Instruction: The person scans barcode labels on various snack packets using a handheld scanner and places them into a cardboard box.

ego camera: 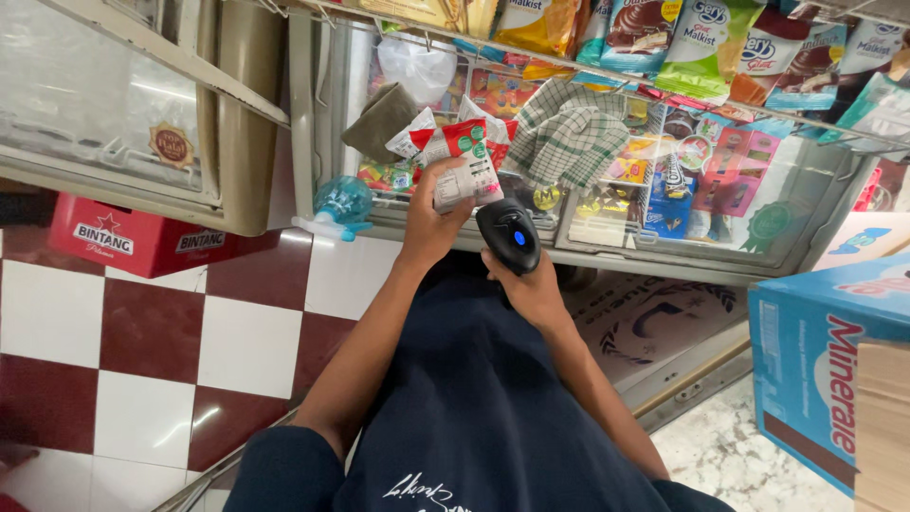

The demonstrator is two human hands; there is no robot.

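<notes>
Red-and-white snack packet (464,166) sits at the frame's upper centre, gripped by the left hand (431,218), its long axis tilted up-left. Just right and slightly below, the right hand (533,289) clasps a black barcode scanner (509,234), its head near the packet's lower edge.

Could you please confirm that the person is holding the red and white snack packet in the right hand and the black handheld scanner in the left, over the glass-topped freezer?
Not quite: the hands are swapped. In the head view, the left hand holds the red and white snack packet, and the right hand holds the black handheld scanner. Both are over the glass-topped freezer.
</notes>
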